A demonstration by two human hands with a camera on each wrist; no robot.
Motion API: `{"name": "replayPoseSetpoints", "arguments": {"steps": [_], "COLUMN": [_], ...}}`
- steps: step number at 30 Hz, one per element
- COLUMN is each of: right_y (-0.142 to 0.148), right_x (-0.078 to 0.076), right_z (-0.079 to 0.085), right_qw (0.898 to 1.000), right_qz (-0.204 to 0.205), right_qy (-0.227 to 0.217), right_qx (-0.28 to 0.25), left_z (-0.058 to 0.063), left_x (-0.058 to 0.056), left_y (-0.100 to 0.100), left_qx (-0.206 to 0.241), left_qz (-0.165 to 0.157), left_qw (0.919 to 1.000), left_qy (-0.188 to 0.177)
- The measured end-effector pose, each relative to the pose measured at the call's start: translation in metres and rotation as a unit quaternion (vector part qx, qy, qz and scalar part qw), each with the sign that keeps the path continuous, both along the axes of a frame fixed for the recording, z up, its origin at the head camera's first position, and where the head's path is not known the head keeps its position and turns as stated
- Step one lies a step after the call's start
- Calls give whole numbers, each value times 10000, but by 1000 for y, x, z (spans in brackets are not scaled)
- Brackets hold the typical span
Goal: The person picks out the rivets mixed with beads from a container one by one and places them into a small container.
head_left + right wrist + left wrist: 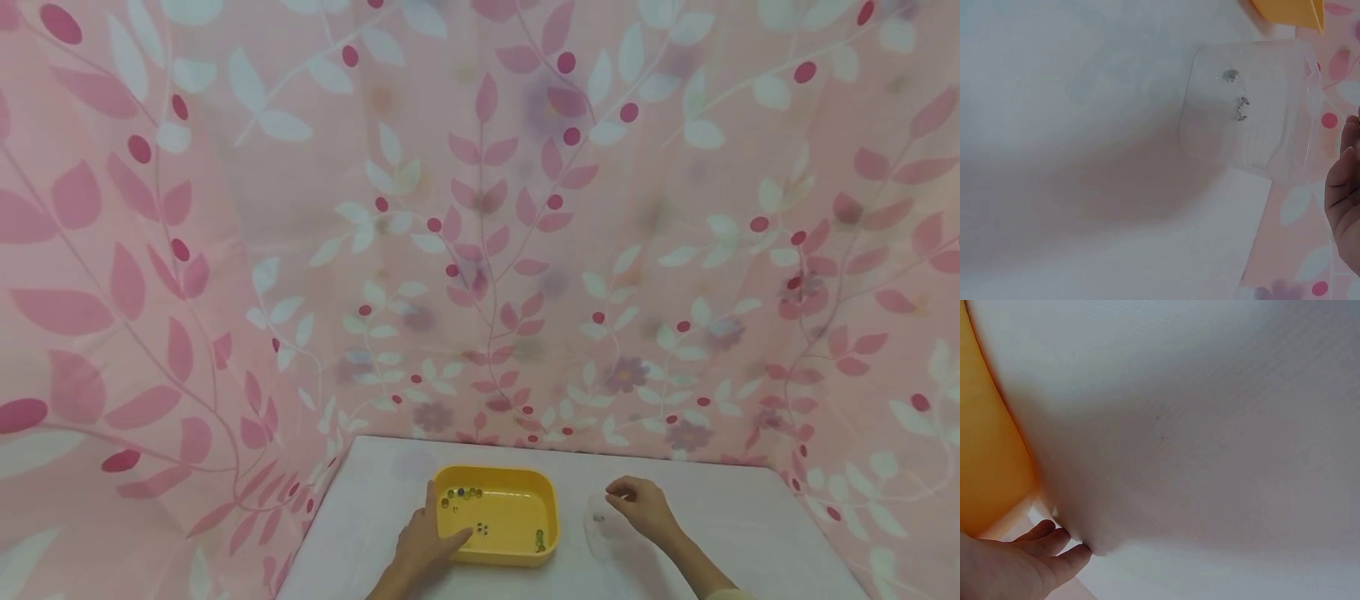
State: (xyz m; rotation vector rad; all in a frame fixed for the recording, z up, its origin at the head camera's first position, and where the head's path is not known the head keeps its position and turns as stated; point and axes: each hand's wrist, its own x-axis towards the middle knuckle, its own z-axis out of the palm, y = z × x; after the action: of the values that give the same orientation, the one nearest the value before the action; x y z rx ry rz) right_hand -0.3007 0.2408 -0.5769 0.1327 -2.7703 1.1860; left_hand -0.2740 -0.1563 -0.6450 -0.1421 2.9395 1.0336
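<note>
Pink cloth [150, 208] printed with leaves and berries hangs along the left, far and right sides of a white-covered table [360, 517]. At the near left, the person's left hand [429, 537] rests against a shallow yellow rectangular tray [513, 512] with rounded corners. Its index finger lies extended along the tray's left wall, apart from the thumb, which reaches over the near side; three fingertips lie low beside the tray.

Within the tray, shiny round glass-like beads [461, 492] form a loose row in the far left corner. A few small glinting pieces [480, 527] sit just beside the thumb, and a greenish bead cluster [540, 537] lies in the near right corner.

Just right of the tray stands a clear plastic container [1260, 144] with rounded corners, holding several small dark, silvery bits [1230, 75]. Farthest right, the right hand [641, 504] hovers by that container, thumb and index fingertips close together; whether anything is between them, I cannot tell.
</note>
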Motion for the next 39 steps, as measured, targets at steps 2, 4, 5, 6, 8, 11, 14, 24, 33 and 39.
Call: {"name": "replayPoseSetpoints", "arguments": {"steps": [2, 4, 5, 6, 8, 11, 14, 24, 33, 39], "right_y": [1, 2, 3, 3, 4, 6, 6, 7, 8, 9], "right_x": [1, 2, 2, 2, 2, 3, 3, 4, 5, 5], "right_z": [0, 0, 0, -1, -2, -4, -6, -12, -16, -22], "right_qw": [10000, 9999, 9999, 9999, 9999, 9998, 9997, 9996, 9995, 9994], "right_qz": [-51, -104, -119, -134, -160, -186, -226, -197, -220, -238], "right_qy": [-9, -34, -49, -49, -43, -44, -77, -168, -190, -224], "right_qx": [10, 13, -1, -6, 6, 2, -51, -126, -158, -119], "left_z": [0, 0, 0, 0, 0, 1, 1, 2, 1, 0], "left_x": [0, 1, 1, 0, 0, 0, -1, -2, -2, 0], "left_y": [0, 0, 0, 0, 0, 0, -1, 0, 1, 2], "left_qx": [0, -13, -15, -15, -3, -46, -96, -124, -142, -18], "left_qz": [6, 16, 27, 35, 54, 66, 83, 23, 53, 72], "left_qw": [10000, 10000, 10000, 10000, 10000, 10000, 9999, 9999, 9999, 9998], "left_qy": [8, 26, 18, 18, 18, -16, -58, 15, -31, -157]}}
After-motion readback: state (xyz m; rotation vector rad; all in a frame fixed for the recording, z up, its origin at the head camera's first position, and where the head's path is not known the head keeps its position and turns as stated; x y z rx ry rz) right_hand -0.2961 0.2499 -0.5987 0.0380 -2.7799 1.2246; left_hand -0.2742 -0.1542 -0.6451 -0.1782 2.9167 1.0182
